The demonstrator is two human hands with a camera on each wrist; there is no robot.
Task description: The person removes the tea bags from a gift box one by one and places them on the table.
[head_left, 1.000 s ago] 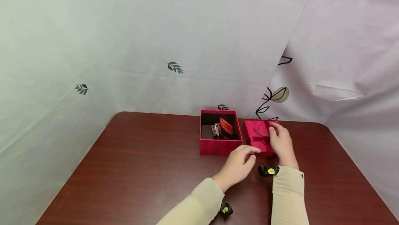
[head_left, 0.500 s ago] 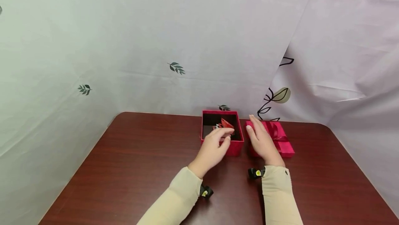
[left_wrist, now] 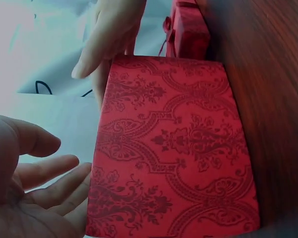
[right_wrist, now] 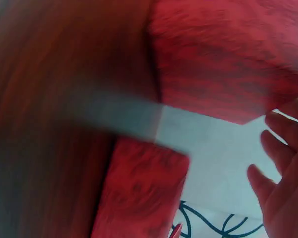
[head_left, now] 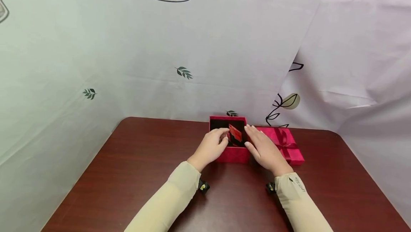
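A red patterned gift box stands uncovered near the table's back edge, dark inside, with red packets in it. My left hand is over its left front corner, fingers loosely bent and holding nothing. In the left wrist view those fingers lie right at the box's rim, beside its front wall. My right hand reaches to the box's right rim with fingers fairly straight, partly covering the red lid with its ribbon bow. From the right wrist, the fingers show close to the box.
The brown table extends left and in front of the box. A pale printed cloth hangs right behind the back edge. Small black wrist cameras sit under the sleeves.
My right hand has left the lid and come left to the box's right rim; the lid sits a little further right. My left hand has moved left and up to the box's front corner.
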